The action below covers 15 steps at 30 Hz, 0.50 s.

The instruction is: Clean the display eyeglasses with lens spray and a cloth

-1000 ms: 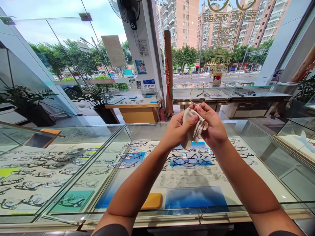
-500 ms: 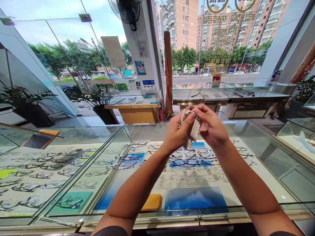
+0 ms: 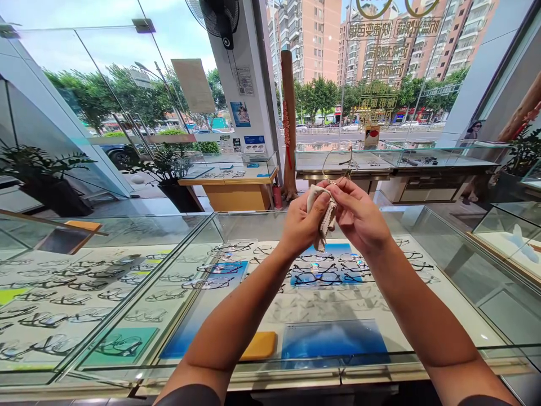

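Note:
My left hand (image 3: 301, 223) is closed around a beige cloth (image 3: 324, 223) with a zigzag edge, thumb pressed on top. The cloth's lower end hangs down below the fingers. Close beside it, my right hand (image 3: 359, 211) pinches a thin-rimmed pair of glasses (image 3: 323, 167). One round rim and a temple stick up above the fingertips; the rest of the frame is hidden behind both hands and the cloth. The two hands touch, held up over the glass display case.
Under my arms is a glass display case (image 3: 422, 332) with several rows of eyeglasses (image 3: 319, 278), a blue card (image 3: 333, 341) and a yellow case (image 3: 258, 345). Another case of glasses (image 3: 46, 318) adjoins on the left. Further counters (image 3: 228, 181) stand by the window.
The cloth has bunched tighter in my left hand and its hanging part looks narrower. The glasses have turned slightly, the temple now standing more upright. Both hands keep their grip.

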Each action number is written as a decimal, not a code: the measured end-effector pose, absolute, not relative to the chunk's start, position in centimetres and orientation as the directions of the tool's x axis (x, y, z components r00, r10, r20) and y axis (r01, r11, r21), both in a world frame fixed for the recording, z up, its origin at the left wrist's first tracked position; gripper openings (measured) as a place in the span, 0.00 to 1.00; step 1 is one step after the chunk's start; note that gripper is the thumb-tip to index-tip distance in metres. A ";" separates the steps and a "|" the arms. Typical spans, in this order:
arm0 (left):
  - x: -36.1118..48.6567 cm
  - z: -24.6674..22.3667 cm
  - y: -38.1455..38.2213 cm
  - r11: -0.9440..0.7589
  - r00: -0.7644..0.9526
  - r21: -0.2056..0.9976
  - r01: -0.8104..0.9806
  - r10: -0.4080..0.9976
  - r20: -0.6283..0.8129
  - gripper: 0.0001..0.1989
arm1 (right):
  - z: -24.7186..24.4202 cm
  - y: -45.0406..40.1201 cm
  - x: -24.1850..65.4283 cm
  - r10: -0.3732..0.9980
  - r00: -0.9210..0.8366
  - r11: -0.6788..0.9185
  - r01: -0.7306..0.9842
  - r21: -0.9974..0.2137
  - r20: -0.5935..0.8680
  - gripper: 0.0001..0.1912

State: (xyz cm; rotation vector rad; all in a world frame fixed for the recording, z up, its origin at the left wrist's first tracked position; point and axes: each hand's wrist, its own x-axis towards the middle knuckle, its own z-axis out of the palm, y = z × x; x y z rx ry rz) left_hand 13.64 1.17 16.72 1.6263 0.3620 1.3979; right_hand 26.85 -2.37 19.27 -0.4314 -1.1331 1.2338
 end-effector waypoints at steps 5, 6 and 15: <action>13.3 16.8 2.5 -0.436 0.402 0.839 -0.325 0.740 0.540 0.30 | 19.4 -1.9 27.7 0.893 -0.078 0.342 -0.525 -0.780 0.444 0.13; 13.1 16.8 2.8 -0.413 0.415 0.851 -0.323 0.747 0.520 0.31 | 19.5 -1.8 28.0 0.888 -0.060 0.365 -0.514 -0.776 0.457 0.12; 11.1 18.0 4.2 -0.426 0.241 0.839 -0.338 0.823 0.515 0.32 | 19.6 -1.3 30.0 0.838 -0.276 0.426 -0.206 -0.881 0.470 0.09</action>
